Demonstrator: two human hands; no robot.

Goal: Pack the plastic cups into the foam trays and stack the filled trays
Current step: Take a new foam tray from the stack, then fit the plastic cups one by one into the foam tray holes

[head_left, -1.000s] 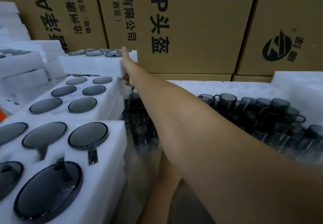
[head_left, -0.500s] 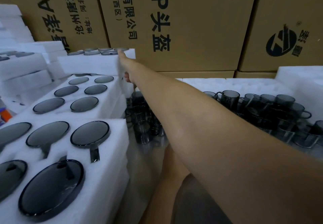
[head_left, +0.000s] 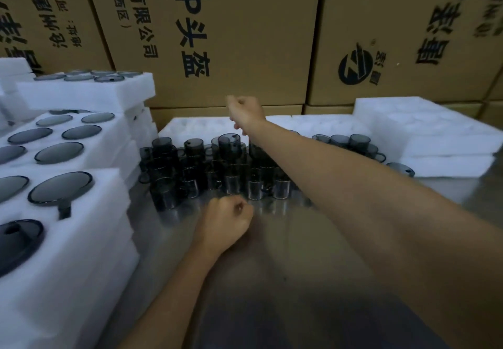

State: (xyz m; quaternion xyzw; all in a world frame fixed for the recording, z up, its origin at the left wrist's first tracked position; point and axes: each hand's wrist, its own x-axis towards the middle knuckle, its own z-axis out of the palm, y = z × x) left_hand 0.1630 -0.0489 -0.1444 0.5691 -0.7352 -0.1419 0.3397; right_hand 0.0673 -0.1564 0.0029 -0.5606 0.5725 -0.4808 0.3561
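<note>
Several dark smoky plastic cups (head_left: 228, 144) stand crowded on the steel table (head_left: 272, 272), with more cups (head_left: 359, 142) behind my right forearm. Filled foam trays lie stacked on the left: a near one (head_left: 81, 242), a middle one (head_left: 117, 133), and a far top tray (head_left: 89, 94). My right hand (head_left: 245, 110) hangs in the air above the cups, fingers curled, holding nothing. My left hand (head_left: 227, 223) rests on the table just in front of the cups as a loose fist with nothing visible in it.
Empty foam trays lie behind the cups (head_left: 196, 127) and in a pile at the right (head_left: 424, 133). Large cardboard boxes (head_left: 245, 35) wall off the back. Bare steel table shows in front of my left hand.
My right hand has let go of the far top tray and swung right, over the cups. My left hand, hidden before, now shows on the table. The view has turned right.
</note>
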